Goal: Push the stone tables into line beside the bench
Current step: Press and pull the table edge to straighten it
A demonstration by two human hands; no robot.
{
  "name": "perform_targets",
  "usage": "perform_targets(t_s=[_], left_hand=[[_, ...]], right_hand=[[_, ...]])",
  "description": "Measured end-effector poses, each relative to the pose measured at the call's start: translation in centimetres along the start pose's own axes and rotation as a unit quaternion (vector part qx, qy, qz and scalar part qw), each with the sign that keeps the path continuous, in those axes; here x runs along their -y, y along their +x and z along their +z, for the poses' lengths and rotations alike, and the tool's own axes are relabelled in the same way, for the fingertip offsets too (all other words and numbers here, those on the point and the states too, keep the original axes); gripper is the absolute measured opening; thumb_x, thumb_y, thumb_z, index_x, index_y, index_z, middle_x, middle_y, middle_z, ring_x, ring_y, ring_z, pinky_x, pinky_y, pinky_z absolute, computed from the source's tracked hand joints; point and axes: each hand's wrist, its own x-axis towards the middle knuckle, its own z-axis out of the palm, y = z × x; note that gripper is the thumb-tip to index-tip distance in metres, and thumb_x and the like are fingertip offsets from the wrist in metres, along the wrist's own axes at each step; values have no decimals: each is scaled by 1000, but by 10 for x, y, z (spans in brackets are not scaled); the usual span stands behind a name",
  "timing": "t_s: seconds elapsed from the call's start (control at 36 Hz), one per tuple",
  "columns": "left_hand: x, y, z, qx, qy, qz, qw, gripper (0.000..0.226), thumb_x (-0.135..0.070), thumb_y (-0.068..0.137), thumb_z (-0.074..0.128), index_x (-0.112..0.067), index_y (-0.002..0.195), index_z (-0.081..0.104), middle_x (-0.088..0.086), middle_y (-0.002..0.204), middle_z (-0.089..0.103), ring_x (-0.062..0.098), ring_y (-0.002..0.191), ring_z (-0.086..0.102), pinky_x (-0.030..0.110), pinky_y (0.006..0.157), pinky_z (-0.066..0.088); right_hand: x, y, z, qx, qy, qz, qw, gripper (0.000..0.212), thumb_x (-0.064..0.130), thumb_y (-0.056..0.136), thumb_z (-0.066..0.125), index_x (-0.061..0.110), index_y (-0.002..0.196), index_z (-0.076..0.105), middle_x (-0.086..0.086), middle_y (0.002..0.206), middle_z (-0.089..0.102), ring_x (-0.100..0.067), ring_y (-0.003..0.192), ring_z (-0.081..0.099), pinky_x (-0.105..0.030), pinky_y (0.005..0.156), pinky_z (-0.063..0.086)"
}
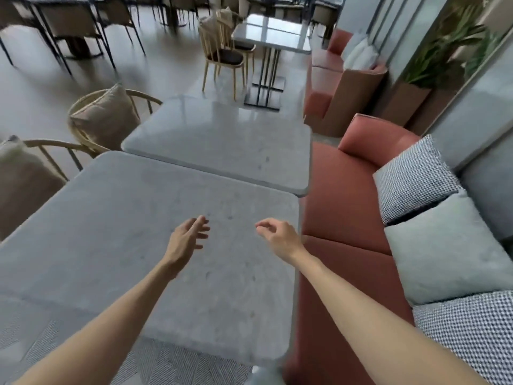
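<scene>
Two grey stone tables stand end to end beside a red bench (341, 207) on the right. The near table (111, 232) fills the lower left; the far table (222, 140) touches its far edge and sits shifted a little further right, toward the bench. My left hand (188, 236) hovers over the near table's middle with fingers spread and relaxed. My right hand (277, 236) hangs above the same table close to its right edge, fingers loosely curled, holding nothing.
Two wicker chairs (108, 118) with beige cushions stand along the tables' left side. Checked and pale cushions (444, 245) lie on the bench. Farther back are a third stone table (273, 33), wooden chairs (222, 55) and a planter (410, 101).
</scene>
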Motion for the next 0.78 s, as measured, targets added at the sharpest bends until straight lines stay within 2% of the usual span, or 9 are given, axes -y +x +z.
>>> perform_targets(t_s=[0.14,0.22,0.28,0.36,0.5,0.58,0.78], left_hand=[[11,12,-4,-77,-36,-30,996,33,-32,104,45,-7,109,66,16,108,70,28,95,66,48,86,54],[20,16,-8,-150,-71,-58,984,34,-32,104,45,-6,109,66,15,107,70,29,97,67,47,85,54],[28,15,-7,-195,-107,-75,972,32,-31,105,44,-7,106,65,14,104,69,28,93,66,46,82,54],[46,8,3,-260,-173,-108,944,28,-29,104,44,-9,101,64,14,99,68,24,85,65,41,74,54],[73,-14,36,-340,-328,-164,866,28,-25,104,45,-8,92,63,13,93,66,24,77,62,39,66,53],[92,-31,57,-367,-376,-185,831,26,-23,102,47,-8,89,63,14,91,65,25,75,61,39,66,52],[134,-48,94,-378,-429,-216,791,20,-19,100,52,-8,86,60,12,85,61,25,74,59,39,67,52]], right_hand=[[-16,59,19,66,53,-13,996,12,20,93,62,18,98,73,0,92,72,-18,94,67,-33,85,50],[-25,93,33,103,115,17,988,13,15,95,58,14,97,71,-12,95,71,-25,88,65,-39,79,51],[-31,110,39,127,167,41,977,13,10,96,55,11,95,69,-15,94,68,-26,83,62,-36,71,48],[-42,128,44,160,186,67,967,14,8,97,53,5,99,67,-13,92,66,-24,77,61,-33,66,46],[-66,140,47,176,190,130,957,14,10,97,52,6,91,64,-6,83,64,-19,67,58,-31,60,44],[-87,145,50,178,172,166,954,18,11,96,52,11,81,60,-5,78,61,-18,65,56,-31,57,42],[-128,148,40,154,112,169,967,21,8,93,54,14,74,57,-3,70,56,-17,61,54,-28,53,40]])
